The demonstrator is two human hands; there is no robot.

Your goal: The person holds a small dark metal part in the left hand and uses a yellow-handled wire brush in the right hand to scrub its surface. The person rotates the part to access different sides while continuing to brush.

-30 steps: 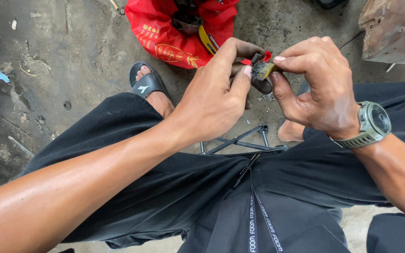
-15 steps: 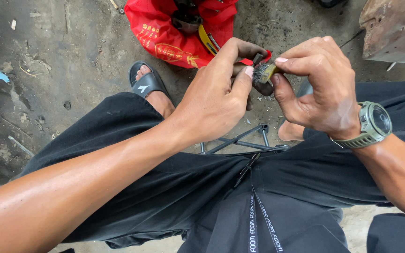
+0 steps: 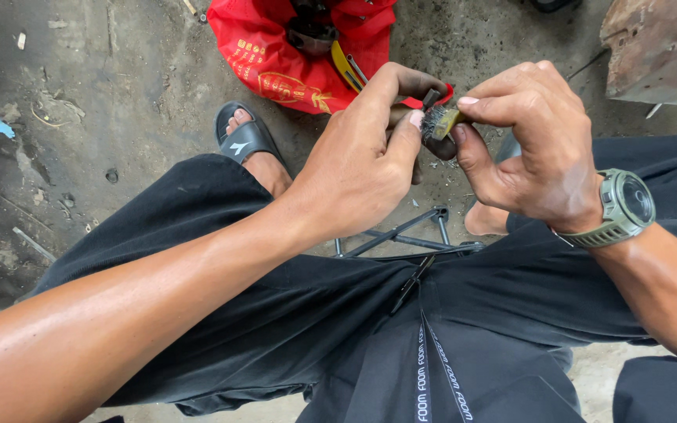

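Both hands stay raised over the lap. Left hand (image 3: 362, 168) pinches a small dark part (image 3: 431, 125); right hand (image 3: 538, 149) pinches a yellowish brush (image 3: 444, 121) against it. Little changed; red bag (image 3: 291, 55) lies on the floor beyond.

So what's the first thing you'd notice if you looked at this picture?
Two bare hands meet at the top middle: the left hand and the right hand pinch a small dark bristly part with a yellowish end between their fingertips. Just behind them, a bright red printed cloth bag lies on the dirty concrete floor. A chunky olive-green wristwatch sits on the right wrist.
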